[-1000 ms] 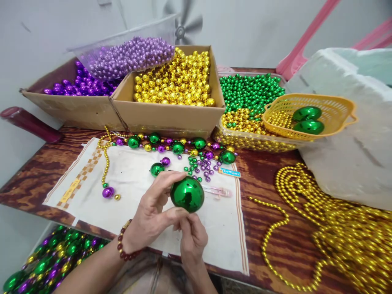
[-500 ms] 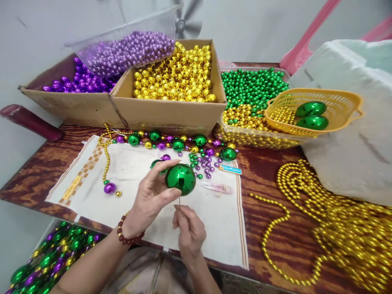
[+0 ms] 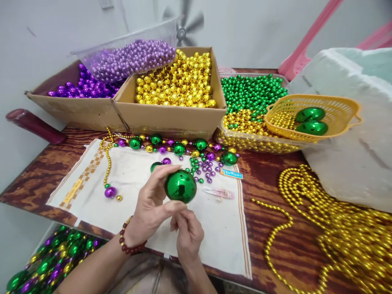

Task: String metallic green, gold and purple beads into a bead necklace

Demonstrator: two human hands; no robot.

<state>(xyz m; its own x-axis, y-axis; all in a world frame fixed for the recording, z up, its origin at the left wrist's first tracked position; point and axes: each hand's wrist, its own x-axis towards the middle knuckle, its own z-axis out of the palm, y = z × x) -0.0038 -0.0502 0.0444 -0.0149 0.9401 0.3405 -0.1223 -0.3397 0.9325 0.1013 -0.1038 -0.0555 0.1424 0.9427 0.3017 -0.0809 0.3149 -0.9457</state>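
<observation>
A large shiny green ball bead [image 3: 180, 186] is pinched between the thumb and fingers of my left hand [image 3: 150, 210], above a white cloth [image 3: 128, 212]. Just below the ball, my right hand [image 3: 189, 234] is closed in a pinch, its fingertips close to my left thumb. The thin needle seen in that pinch a moment ago is now hidden behind the fingers and ball. Behind the ball lie loose small green and purple beads [image 3: 208, 169]. Pink-handled thread snips [image 3: 222, 193] rest on the cloth to the right.
A strand of mixed beads [image 3: 179, 149] runs along the cloth's back edge. Cardboard boxes [image 3: 168, 118] of purple and gold beads stand behind it. A yellow basket [image 3: 343, 107] holds green balls. Gold bead strings [image 3: 352, 241] cover the right side, beside a white sack [image 3: 339, 134].
My right hand has moved up toward the green ball, so the needle's visible length below it is gone. The whole view has shifted slightly downward.
</observation>
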